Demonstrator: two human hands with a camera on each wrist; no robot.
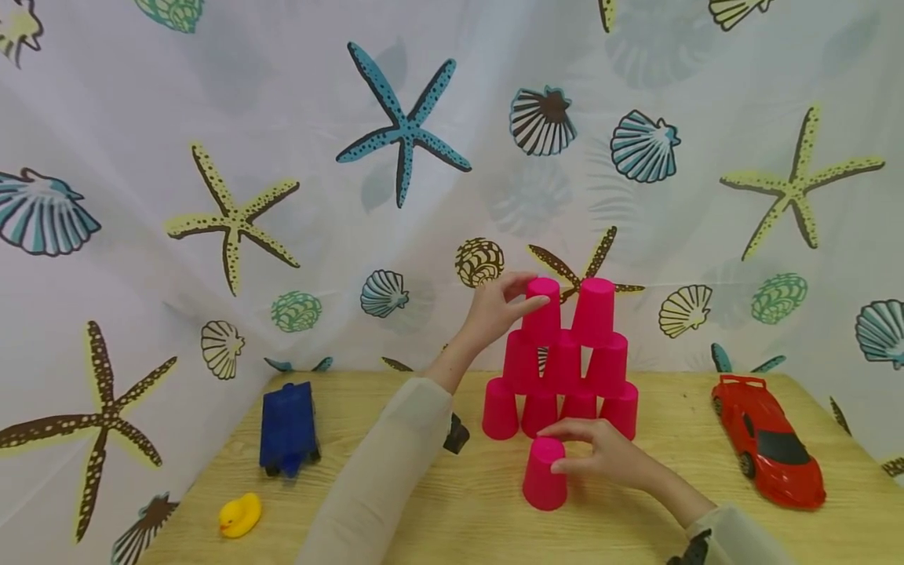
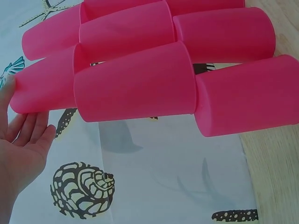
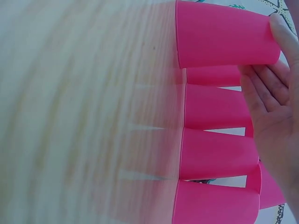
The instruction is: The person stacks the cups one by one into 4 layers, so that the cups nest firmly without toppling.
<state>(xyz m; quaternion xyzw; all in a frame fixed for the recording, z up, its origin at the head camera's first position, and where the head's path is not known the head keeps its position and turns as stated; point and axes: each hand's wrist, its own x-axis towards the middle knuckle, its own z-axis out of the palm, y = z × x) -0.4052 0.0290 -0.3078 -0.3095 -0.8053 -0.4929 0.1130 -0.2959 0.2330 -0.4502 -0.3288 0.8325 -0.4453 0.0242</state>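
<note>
Bright pink cups stand upside down in a stepped stack: several along the bottom, three in the middle row (image 1: 563, 362) and two on top. My left hand (image 1: 493, 312) pinches the top-left cup (image 1: 542, 322) near its base, thumb in front and fingers behind; that cup rests on the middle row. In front of the stack, my right hand (image 1: 607, 455) grips a single pink cup (image 1: 544, 480) by its upper end. The right wrist view shows this cup (image 3: 224, 35) with its rim at the tabletop. The other top cup (image 1: 594, 314) stands untouched.
A red toy car (image 1: 770, 447) sits on the wooden table (image 1: 678, 479) at the right. To the left are a blue toy vehicle (image 1: 287, 428) and a yellow rubber duck (image 1: 240, 515). A shell-and-starfish patterned cloth (image 1: 438, 235) hangs close behind the stack.
</note>
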